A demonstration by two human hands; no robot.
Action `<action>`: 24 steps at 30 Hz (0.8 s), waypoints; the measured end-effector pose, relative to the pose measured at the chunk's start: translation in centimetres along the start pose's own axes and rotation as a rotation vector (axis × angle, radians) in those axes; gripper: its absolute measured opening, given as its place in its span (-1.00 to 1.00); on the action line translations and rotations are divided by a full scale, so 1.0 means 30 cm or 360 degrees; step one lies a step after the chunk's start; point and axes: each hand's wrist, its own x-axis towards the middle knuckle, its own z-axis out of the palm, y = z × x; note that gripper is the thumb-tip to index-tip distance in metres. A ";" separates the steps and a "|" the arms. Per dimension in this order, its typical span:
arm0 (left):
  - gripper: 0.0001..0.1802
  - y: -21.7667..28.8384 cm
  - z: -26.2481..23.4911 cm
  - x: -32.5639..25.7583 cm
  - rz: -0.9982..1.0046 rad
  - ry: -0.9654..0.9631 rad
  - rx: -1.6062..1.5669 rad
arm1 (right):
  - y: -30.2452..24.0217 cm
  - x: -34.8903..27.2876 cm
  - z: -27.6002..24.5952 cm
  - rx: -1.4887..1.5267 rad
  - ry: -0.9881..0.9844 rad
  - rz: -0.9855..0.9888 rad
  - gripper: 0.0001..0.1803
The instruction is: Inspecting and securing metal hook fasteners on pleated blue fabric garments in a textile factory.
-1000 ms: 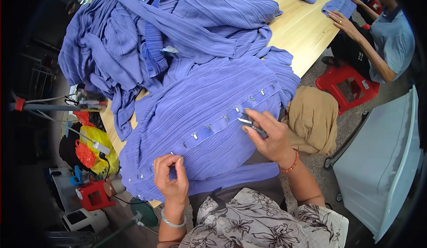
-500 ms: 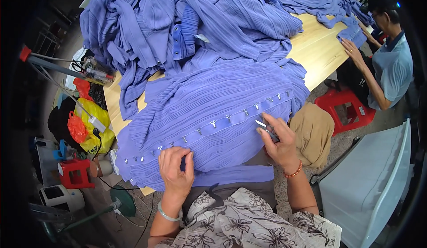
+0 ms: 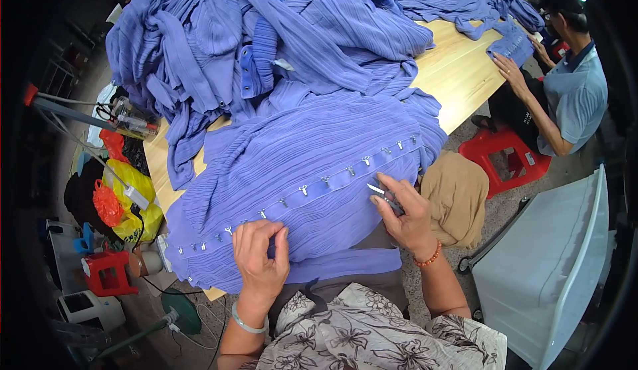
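A ribbed violet-blue knit garment lies spread before me. A flat band runs slantwise across it, with several small silvery metal fasteners along it. My left hand rests at the band's lower left part, fingers curled and thumb tip near the forefinger; whatever lies between them is too small to make out. In my right hand is a small pair of thread snips, its pale blades pointing up and left, just below the band and apart from the fasteners.
A heap of similar garments covers the far side of the wooden table. At right, a co-worker handles another violet-blue piece beside a red stool. Tan cloth and a pale bin stand nearer. Bags lie left.
The whole view has shifted slightly, so the scene sits a little further left. Both hands keep nearly the same pose over the garment, and the snips stay in my right hand.
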 end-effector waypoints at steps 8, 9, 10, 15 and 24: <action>-0.82 0.051 0.099 0.159 0.0134 0.0012 0.0090 | 0.014 -0.005 -0.007 0.0060 0.0022 0.0006 -0.51; -0.81 0.058 0.106 0.173 0.0112 -0.0017 0.0122 | 0.015 -0.005 -0.010 0.0052 0.0016 0.0013 -0.51; -0.81 0.062 0.116 0.181 0.0117 -0.0027 0.0126 | 0.019 -0.007 -0.014 0.0039 0.0012 0.0023 -0.51; -0.78 0.078 0.140 0.197 0.0059 -0.0079 0.0242 | 0.037 -0.003 -0.012 0.0055 0.0012 0.0032 -0.51; -0.79 0.099 0.179 0.194 0.0101 -0.0030 0.0482 | 0.040 0.012 0.001 0.0071 -0.0003 0.0020 -0.51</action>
